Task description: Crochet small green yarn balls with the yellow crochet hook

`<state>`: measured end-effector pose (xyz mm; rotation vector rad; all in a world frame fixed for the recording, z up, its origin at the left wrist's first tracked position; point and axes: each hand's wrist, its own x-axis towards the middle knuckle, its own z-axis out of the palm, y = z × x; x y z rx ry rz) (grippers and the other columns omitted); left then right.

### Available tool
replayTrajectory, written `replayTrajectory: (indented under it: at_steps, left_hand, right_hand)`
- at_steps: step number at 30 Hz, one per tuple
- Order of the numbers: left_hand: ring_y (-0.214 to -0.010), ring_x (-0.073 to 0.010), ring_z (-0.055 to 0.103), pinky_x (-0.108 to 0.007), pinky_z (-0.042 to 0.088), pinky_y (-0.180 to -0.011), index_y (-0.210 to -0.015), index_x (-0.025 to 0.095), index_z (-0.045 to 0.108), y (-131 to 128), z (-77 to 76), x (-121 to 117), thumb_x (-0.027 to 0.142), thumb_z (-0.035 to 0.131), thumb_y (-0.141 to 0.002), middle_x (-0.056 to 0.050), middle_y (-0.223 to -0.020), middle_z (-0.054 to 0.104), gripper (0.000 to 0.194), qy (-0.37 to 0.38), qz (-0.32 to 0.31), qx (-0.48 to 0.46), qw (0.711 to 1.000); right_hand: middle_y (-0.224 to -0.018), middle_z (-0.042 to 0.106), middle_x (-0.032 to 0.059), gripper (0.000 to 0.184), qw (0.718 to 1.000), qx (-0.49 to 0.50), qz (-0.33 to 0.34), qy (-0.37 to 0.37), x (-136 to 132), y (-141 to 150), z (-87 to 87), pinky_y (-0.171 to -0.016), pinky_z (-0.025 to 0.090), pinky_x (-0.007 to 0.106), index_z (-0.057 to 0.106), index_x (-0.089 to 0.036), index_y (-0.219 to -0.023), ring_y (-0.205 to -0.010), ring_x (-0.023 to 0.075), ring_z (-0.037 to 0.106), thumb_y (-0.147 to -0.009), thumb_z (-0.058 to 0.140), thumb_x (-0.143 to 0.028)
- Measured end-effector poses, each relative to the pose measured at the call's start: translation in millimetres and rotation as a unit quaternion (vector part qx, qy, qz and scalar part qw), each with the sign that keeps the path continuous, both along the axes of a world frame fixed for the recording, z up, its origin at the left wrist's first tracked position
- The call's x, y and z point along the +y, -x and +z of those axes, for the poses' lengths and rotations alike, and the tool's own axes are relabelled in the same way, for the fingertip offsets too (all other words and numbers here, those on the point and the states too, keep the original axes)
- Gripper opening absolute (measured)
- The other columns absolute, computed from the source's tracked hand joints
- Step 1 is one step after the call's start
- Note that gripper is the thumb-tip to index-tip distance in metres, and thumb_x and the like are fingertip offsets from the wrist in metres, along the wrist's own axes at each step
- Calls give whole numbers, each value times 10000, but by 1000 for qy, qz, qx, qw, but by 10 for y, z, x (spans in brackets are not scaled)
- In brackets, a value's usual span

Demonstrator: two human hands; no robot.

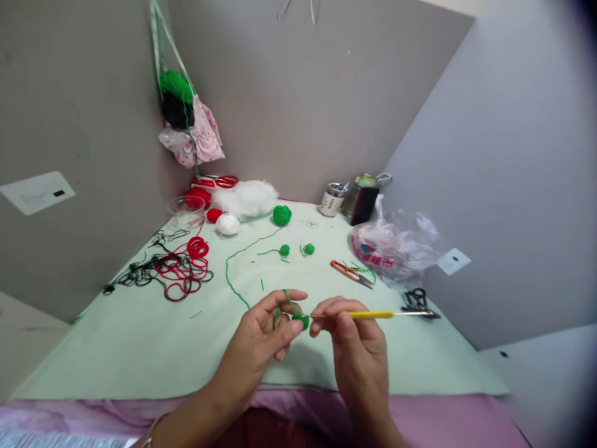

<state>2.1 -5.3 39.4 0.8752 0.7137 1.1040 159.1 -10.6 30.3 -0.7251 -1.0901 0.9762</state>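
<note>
Between its thumb and fingers, my left hand (268, 326) pinches a small piece of green crochet work (302, 322), with green yarn looped over the raised index finger. My right hand (357, 339) is closed around a crochet hook (373, 315) with a yellow handle and metal ends. The hook's thin tip points left and meets the green piece; whether it passes through a stitch is too small to tell. A strand of green yarn (227, 267) runs across the table from a green yarn ball (282, 215) toward my left hand.
Two small green pieces (308, 249) lie mid-table. Orange thread snips (347, 272), a plastic bag (392, 246) and black-handled scissors (417, 302) are on the right. Tangled black and red yarn (181, 267) spreads on the left. White stuffing (247, 198) and a can (333, 200) stand at the back.
</note>
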Motion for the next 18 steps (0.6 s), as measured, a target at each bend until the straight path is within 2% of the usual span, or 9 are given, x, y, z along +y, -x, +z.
replayTrajectory:
  at_steps: [10,16,18]
  left_hand:
    - [-561,-34,394,-206,290,-503,-1182,209,776,-36,43,41,359,880,-834,12,-882,606,393,5,-1,-8,1000]
    - [-554,-28,383,-190,271,-479,-1160,200,780,-81,7,81,337,889,-823,5,-879,627,380,28,-48,-45,997]
    - [-579,-41,417,-183,275,-474,-1151,190,776,-116,-14,85,329,897,-810,-5,-878,637,387,41,-51,-56,996]
  right_hand:
    - [-862,749,9,187,1000,7,0,2,-23,-63,-18,-693,602,240,784,-224,-917,-711,121,730,-1029,664,-314]
    - [-811,731,-2,202,992,87,78,43,24,-81,-50,-651,552,212,769,-227,-886,-643,91,671,-1012,688,-361]
    - [-825,733,-5,202,992,96,73,44,38,-60,-104,-643,532,204,775,-233,-882,-631,78,642,-1002,704,-378]
